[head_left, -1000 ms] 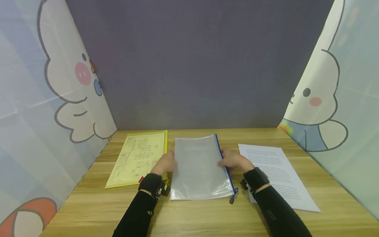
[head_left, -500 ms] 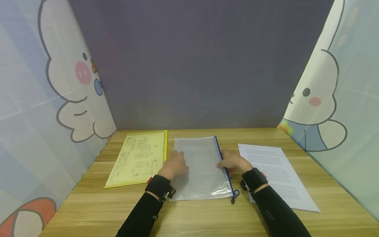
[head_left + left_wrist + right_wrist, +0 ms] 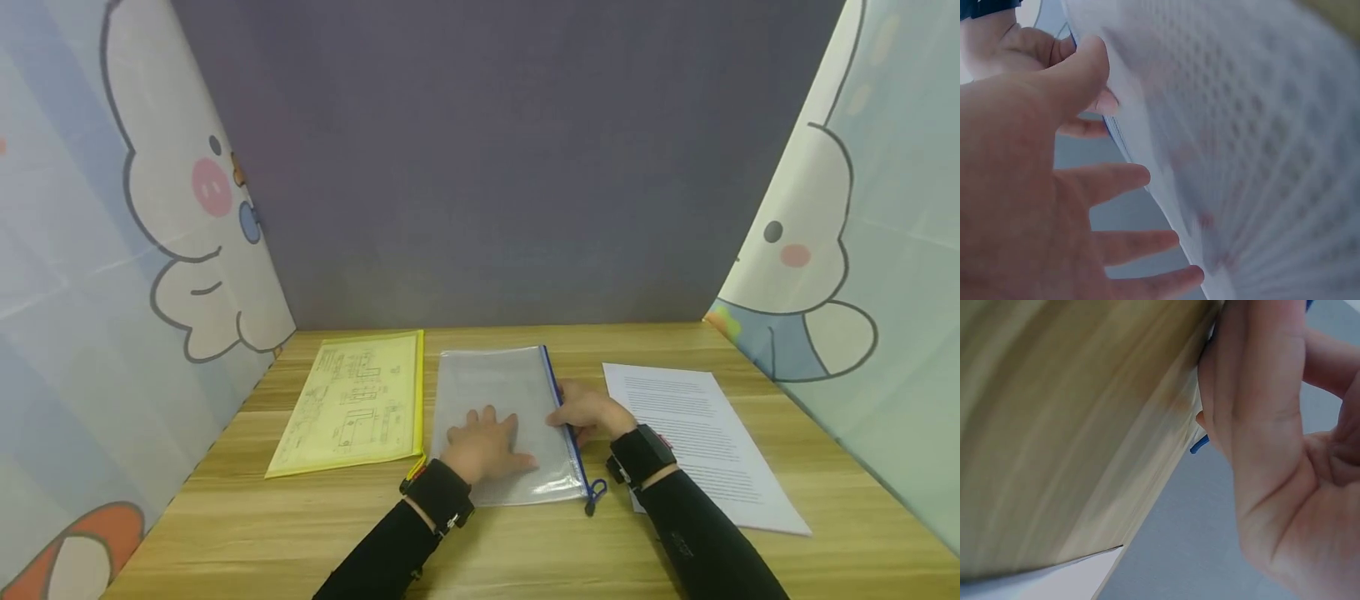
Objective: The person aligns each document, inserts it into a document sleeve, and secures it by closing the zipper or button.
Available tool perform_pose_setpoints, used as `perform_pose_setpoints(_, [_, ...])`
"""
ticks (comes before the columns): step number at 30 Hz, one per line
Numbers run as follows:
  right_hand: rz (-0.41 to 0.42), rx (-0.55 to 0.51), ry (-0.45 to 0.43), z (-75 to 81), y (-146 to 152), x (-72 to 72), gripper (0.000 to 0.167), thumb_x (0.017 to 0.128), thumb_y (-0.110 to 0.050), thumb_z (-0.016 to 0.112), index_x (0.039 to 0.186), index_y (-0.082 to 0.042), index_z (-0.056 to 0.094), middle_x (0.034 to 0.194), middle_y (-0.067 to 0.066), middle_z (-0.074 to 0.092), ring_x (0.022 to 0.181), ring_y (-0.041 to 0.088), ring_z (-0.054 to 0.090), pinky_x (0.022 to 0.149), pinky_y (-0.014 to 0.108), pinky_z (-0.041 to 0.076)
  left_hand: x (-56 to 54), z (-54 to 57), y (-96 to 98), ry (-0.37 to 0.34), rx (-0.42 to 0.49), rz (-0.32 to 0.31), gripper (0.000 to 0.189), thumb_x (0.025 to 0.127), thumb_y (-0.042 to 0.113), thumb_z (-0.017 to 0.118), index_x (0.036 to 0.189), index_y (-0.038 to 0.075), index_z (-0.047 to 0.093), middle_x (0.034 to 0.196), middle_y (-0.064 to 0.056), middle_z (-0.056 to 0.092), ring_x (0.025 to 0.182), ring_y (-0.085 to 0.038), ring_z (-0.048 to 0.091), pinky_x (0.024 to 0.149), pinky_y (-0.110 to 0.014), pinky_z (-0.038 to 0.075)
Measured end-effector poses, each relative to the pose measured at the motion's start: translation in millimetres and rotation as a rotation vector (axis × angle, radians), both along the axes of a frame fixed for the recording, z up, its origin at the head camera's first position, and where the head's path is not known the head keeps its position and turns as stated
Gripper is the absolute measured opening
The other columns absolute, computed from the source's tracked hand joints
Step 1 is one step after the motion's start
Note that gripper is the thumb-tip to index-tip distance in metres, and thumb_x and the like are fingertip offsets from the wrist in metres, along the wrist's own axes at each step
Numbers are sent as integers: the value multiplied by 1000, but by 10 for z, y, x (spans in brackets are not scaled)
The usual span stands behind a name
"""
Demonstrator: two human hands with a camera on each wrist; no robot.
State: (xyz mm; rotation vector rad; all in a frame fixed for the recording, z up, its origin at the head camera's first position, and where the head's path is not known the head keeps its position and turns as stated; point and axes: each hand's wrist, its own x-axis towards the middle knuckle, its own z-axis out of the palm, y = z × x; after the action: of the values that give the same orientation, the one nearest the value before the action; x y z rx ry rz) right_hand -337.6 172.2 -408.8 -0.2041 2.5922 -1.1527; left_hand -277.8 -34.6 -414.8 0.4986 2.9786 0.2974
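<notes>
A clear mesh zip pouch (image 3: 487,375) lies flat on the table, its blue zip edge (image 3: 551,375) on the right. My left hand (image 3: 486,446), fingers spread and straight, rests on the pouch's near half. In the left wrist view those spread fingers (image 3: 1138,247) lie against the mesh surface. My right hand (image 3: 587,407) pinches the blue zip edge between thumb and fingers; the right wrist view shows this hand (image 3: 1269,425) with its fingertips out of sight. A dark zip pull (image 3: 591,504) on a blue loop hangs off the near right corner.
On the left lies a yellow zip pouch (image 3: 360,400) with technical drawings showing. A stack of printed white paper (image 3: 697,450) lies right, partly under the right forearm. A grey panel (image 3: 495,167) stands behind the wooden table (image 3: 247,533), with printed curtains at both sides.
My left hand has moved from the pouch's left edge rightward and nearer onto its surface, its fingers spreading out. My right hand stays at the zip edge.
</notes>
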Motion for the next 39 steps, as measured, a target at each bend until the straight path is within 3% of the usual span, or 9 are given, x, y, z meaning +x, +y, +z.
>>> perform_pose_setpoints(6, [0, -68, -25, 7, -25, 16, 59, 92, -7, 71, 144, 6, 46, 88, 17, 67, 59, 26, 67, 52, 38, 59, 19, 27, 50, -52, -31, 37, 82, 87, 67, 65, 151, 18, 50, 155, -21, 42, 141, -49, 36, 98, -80, 34])
perform_pose_setpoints(12, [10, -24, -12, 74, -12, 70, 33, 94, -16, 70, 118, 5, 59, 82, 15, 67, 56, 22, 64, 52, 36, 59, 17, 42, 73, -67, -45, 42, 82, 86, 67, 67, 151, 19, 51, 155, -19, 43, 141, -49, 36, 99, -80, 33])
perform_pose_setpoints(17, [33, -41, -82, 101, 27, 104, 32, 94, -26, 72, 107, 1, 63, 82, 13, 68, 58, 20, 65, 54, 35, 59, 21, 48, 90, -83, -28, 48, 81, 87, 66, 68, 152, 20, 50, 155, -18, 42, 142, -48, 35, 101, -79, 31])
perform_pose_setpoints(22, [157, -156, -194, 46, 80, 151, 36, 96, -28, 71, 113, 2, 64, 86, 15, 75, 64, 25, 72, 55, 35, 60, 27, 44, 70, -95, -14, 54, 81, 87, 64, 68, 152, 19, 50, 156, -18, 41, 142, -48, 34, 102, -79, 30])
perform_pose_setpoints(29, [312, -308, -378, -18, 160, 341, 48, 96, -23, 71, 130, 4, 49, 97, 21, 74, 77, 32, 75, 61, 37, 61, 30, 39, 49, -94, -5, 56, 78, 88, 63, 68, 150, 19, 52, 155, -19, 41, 142, -47, 34, 102, -80, 29])
perform_pose_setpoints(34, [424, -339, -439, -19, 223, 422, 36, 97, -19, 70, 118, 7, 57, 87, 14, 72, 64, 18, 68, 57, 30, 59, 20, 37, 57, -92, -17, 66, 80, 87, 64, 68, 151, 20, 51, 156, -18, 41, 142, -46, 35, 103, -79, 30])
perform_pose_setpoints(39, [549, -317, -420, -34, 306, 442, 22, 98, -13, 68, 107, 7, 65, 76, 3, 66, 54, 7, 55, 47, 18, 43, 18, 41, 60, -105, -21, 67, 80, 87, 65, 68, 151, 20, 51, 156, -18, 41, 143, -47, 34, 103, -79, 30])
